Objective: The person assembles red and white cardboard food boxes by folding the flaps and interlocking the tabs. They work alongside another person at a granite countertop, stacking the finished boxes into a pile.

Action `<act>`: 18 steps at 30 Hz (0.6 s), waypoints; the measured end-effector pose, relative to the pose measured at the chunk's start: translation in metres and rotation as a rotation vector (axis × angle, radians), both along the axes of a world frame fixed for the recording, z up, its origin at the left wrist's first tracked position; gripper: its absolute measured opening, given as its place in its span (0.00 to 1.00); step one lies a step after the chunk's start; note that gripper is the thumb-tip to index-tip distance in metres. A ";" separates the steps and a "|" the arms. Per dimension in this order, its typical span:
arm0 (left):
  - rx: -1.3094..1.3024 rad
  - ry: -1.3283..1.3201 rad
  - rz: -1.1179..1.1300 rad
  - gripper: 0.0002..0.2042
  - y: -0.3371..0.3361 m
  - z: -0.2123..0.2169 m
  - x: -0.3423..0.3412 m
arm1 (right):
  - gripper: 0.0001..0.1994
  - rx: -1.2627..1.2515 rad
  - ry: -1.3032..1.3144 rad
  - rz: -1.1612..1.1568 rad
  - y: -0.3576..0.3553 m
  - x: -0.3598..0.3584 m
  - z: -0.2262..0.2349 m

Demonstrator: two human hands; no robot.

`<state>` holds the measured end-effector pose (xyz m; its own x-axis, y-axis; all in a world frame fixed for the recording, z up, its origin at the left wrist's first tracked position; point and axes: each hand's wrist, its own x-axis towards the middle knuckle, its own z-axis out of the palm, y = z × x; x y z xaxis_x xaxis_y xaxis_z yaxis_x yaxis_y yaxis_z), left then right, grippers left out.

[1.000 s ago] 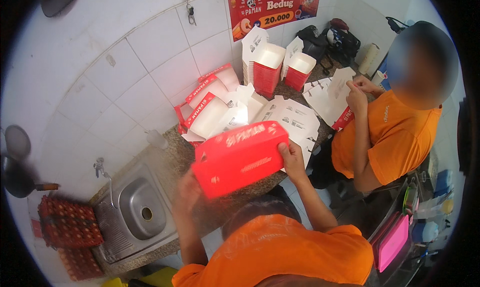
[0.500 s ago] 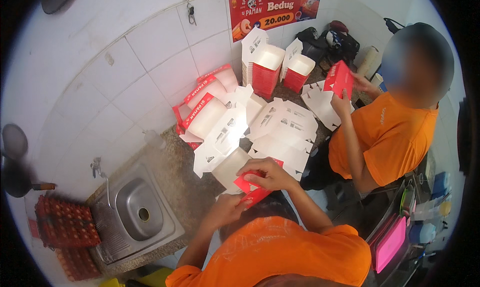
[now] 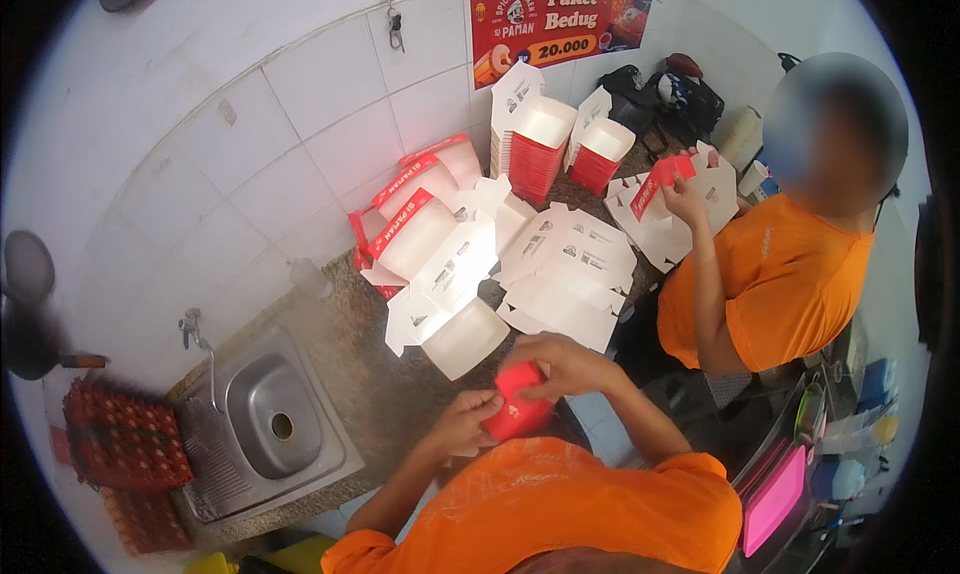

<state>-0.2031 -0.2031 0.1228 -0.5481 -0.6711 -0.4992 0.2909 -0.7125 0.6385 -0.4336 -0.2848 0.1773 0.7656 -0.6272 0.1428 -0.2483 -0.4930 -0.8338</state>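
A red cardboard food box (image 3: 518, 410), partly folded, is held close to my chest in front of the counter edge. My left hand (image 3: 462, 424) is closed on its left side. My right hand (image 3: 565, 364) grips its upper right part, fingers bent over the top. Just beyond my hands lies an open takeaway box (image 3: 466, 340), its pale inside facing up. Flat, unfolded white cartons (image 3: 570, 264) spread over the counter to the right of it. Several open boxes with red edges (image 3: 410, 236) lean along the wall.
Two stacks of red-and-white boxes (image 3: 537, 159) stand at the back. On the right, a co-worker in an orange shirt (image 3: 790, 284) holds a red-and-white carton (image 3: 655, 189). To the left are a steel sink (image 3: 275, 414) with a tap (image 3: 200, 339) and red egg trays (image 3: 130, 439).
The red box in my hands has turned and come nearer my body, uncovering the open box behind it. The co-worker's carton has tilted, its pale side now showing.
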 end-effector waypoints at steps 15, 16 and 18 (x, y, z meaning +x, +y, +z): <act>-0.490 -0.157 0.134 0.11 -0.023 0.007 0.004 | 0.10 -0.523 -0.293 -0.428 0.018 0.040 -0.016; -0.478 -0.095 0.286 0.11 -0.027 0.009 0.002 | 0.11 -0.524 -0.357 -0.489 0.024 0.042 -0.020; -0.449 0.031 0.586 0.12 -0.037 0.013 -0.003 | 0.12 -0.527 -0.486 -0.614 0.041 0.050 -0.038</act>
